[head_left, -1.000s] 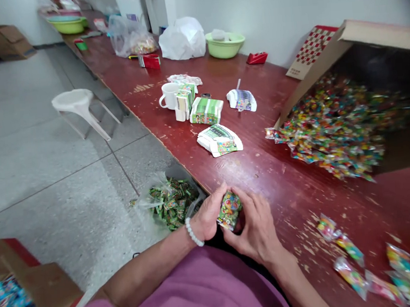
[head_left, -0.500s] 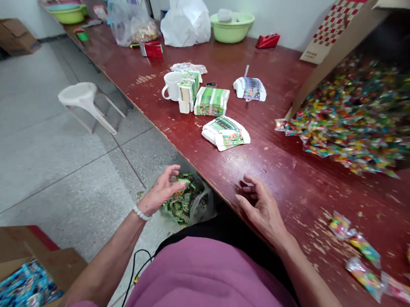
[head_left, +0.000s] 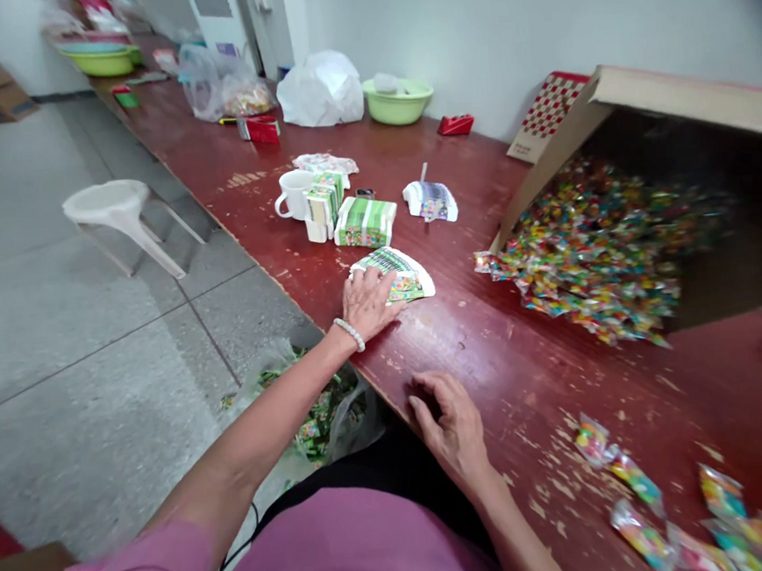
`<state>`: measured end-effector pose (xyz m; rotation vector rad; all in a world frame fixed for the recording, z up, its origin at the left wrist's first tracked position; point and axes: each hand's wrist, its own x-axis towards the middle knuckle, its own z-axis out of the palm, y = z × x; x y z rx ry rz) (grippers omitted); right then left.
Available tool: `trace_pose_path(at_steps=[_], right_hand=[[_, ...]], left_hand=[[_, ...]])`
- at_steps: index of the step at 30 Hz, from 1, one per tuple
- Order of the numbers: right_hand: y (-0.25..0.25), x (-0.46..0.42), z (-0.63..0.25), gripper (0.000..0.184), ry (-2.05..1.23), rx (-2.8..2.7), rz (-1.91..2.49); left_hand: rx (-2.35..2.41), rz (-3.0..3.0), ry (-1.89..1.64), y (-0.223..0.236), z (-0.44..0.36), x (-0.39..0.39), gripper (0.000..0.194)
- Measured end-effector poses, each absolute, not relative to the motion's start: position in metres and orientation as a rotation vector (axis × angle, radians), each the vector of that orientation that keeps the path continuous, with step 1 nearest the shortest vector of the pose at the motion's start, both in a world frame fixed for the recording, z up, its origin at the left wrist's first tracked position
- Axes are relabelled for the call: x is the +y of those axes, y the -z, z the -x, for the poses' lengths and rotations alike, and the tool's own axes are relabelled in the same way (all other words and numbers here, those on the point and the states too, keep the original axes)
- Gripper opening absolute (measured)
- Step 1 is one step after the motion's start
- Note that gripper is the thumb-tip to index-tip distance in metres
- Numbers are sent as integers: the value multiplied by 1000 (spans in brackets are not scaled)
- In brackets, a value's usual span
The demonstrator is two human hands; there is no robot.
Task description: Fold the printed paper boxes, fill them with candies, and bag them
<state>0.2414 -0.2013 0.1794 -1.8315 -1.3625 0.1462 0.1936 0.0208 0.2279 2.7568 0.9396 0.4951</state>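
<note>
My left hand (head_left: 370,306), with a beaded bracelet at the wrist, lies over the near left part of a fanned stack of flat green-and-white printed packaging pieces (head_left: 414,265). Its fingers are stretched out and touch the stack; some fingertips are hard to make out. Close to the table's front edge, my right hand (head_left: 454,425) holds nothing, its fingers loosely curled and the thumb apart from them. Behind the fan are a banded green bundle (head_left: 366,222), another bundle standing upright (head_left: 323,206) and a white mug (head_left: 293,194). A purple-and-white fan (head_left: 432,200) lies farther right.
On the right, a cardboard box (head_left: 552,153) on its side spills wrapped candies (head_left: 590,260) onto the red table (head_left: 491,338). Several candy packets (head_left: 641,533) lie near me. Below the edge is a plastic bag of green packets (head_left: 319,422). A white stool (head_left: 114,205) stands left.
My left hand has moved from above the bag of green packets, forward and right onto the green-and-white fan. The right hand stays by the table edge, fingers more curled. The camera view has shifted.
</note>
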Motion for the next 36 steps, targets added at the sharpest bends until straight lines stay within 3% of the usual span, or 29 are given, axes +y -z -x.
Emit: trace_pose_path(at_steps=[6, 11, 16, 18, 23, 25, 30, 33, 36], right_hand=[[-180, -200, -241, 24, -163, -1337, 1811], [-182, -200, -241, 25, -170, -1310, 1785], [-183, -199, -239, 22, -189, -1257, 1750], [-184, -198, -240, 23, -284, -1115, 1714], [-194, -200, -251, 54, -618, -407, 1394], [-201, -203, -255, 48, -698, -317, 1265], [-216, -214, -257, 29, -801, -342, 1205], [-228, -220, -252, 26, -967, -449, 1182], [-240, -224, -246, 23, -1123, -548, 1131]], left_hand=[[983, -2844, -352, -226, -206, 30, 65], [963, -2868, -258, -227, -216, 43, 49], [1066, -2838, -271, -237, -228, 47, 57], [1090, -2837, -320, -246, -224, 38, 56], [796, -2791, -554, -259, -181, -28, 47], [620, -2705, -514, -256, -157, -60, 46], [662, -1903, -283, -247, -120, -87, 60], [476, -1359, 78, -249, -118, -76, 48], [219, -968, 405, -248, -120, -77, 58]])
